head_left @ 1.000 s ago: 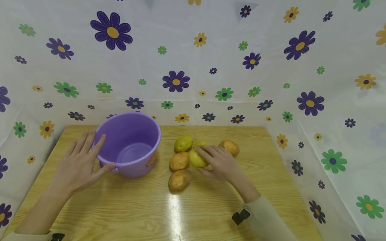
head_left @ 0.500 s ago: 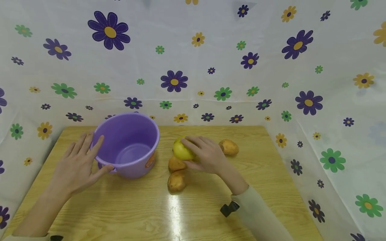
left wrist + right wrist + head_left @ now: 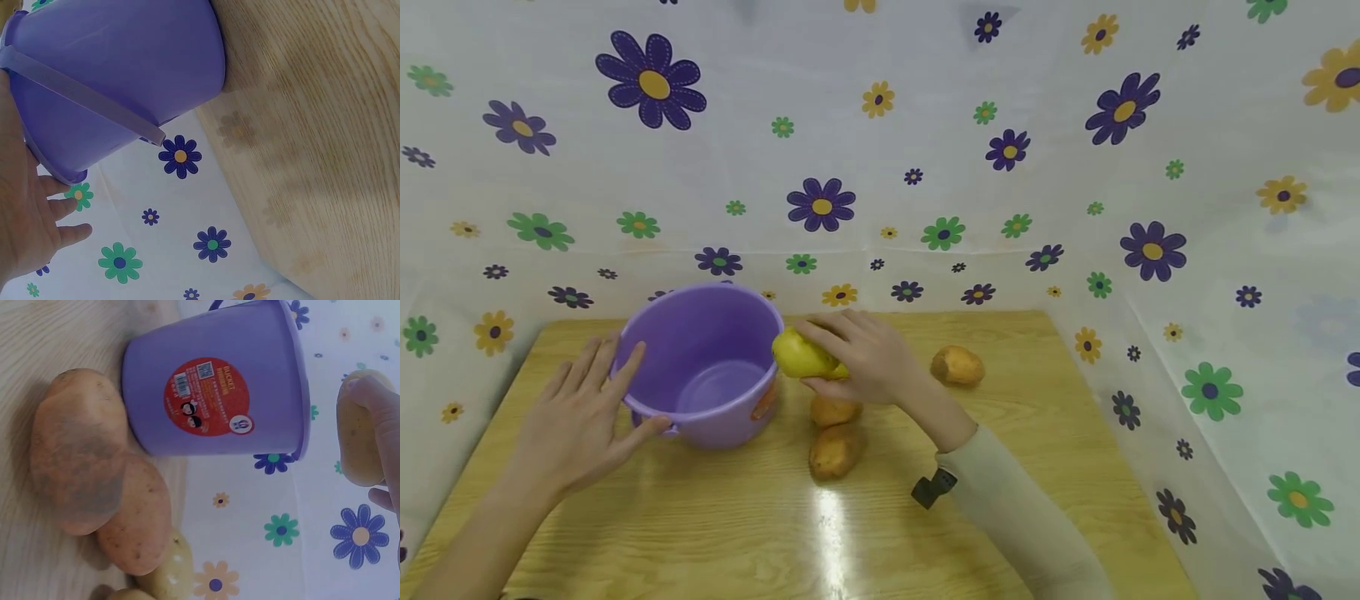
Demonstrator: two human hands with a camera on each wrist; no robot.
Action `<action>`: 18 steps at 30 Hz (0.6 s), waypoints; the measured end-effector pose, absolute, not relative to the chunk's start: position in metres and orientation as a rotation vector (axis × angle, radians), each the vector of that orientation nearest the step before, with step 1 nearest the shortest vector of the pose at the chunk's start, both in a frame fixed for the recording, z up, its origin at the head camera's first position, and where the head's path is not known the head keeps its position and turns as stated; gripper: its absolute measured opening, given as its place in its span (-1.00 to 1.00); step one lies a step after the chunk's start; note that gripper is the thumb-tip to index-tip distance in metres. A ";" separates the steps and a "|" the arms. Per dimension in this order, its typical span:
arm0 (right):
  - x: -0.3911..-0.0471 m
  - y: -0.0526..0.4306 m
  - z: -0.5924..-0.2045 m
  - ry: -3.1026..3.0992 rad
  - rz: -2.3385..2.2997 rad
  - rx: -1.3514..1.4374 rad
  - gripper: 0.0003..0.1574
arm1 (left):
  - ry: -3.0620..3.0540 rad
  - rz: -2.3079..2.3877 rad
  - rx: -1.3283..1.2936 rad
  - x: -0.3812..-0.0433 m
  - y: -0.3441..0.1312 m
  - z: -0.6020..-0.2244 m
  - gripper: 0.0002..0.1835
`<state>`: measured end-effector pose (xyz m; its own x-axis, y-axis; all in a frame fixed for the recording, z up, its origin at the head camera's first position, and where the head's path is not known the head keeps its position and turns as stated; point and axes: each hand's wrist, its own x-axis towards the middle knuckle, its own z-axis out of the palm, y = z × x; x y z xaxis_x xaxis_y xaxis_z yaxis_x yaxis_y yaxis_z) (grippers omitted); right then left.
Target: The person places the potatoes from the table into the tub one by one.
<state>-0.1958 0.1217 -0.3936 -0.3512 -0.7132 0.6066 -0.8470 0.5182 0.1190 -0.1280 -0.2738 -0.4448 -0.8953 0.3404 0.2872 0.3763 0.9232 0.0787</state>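
Observation:
A yellow-green potato (image 3: 802,354) is held between the fingers and thumb of my right hand (image 3: 872,358), by the right side of the purple bucket's rim. In the right wrist view the same potato (image 3: 359,437) is raised level with the bucket's top. My left hand (image 3: 576,417) has its fingers spread, resting against the left rim of the bucket (image 3: 722,429). The bucket stands upright, and its visible inside holds nothing. Two brown potatoes (image 3: 835,452) lie under and in front of my right hand; further yellow ones (image 3: 172,569) show beyond them in the right wrist view.
Another brown potato (image 3: 957,366) lies apart on the right of the wooden table (image 3: 1000,500). A flower-print cloth (image 3: 880,158) rises behind and on both sides of the table. The bucket's handle (image 3: 87,97) hangs down its side.
My right hand has lifted the yellow-green potato from the group and carried it left to the bucket's rim. The left hand stays against the bucket. The head view has turned slightly right.

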 end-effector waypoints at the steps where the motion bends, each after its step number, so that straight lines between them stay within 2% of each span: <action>1: -0.197 0.119 -0.392 -2.151 0.295 1.270 -0.13 | -2.811 -0.189 -0.536 -0.128 -0.274 -0.445 0.14; 18: -0.217 0.068 -0.376 -2.207 0.226 1.374 -0.10 | -2.821 -0.179 -0.528 -0.127 -0.274 -0.442 0.12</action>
<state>-0.2166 0.0678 -0.3759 -0.3460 -0.7850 0.5138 -0.8729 0.4701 0.1303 -0.1274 -0.2737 -0.4425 -0.8987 0.3372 0.2803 0.3700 0.9262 0.0721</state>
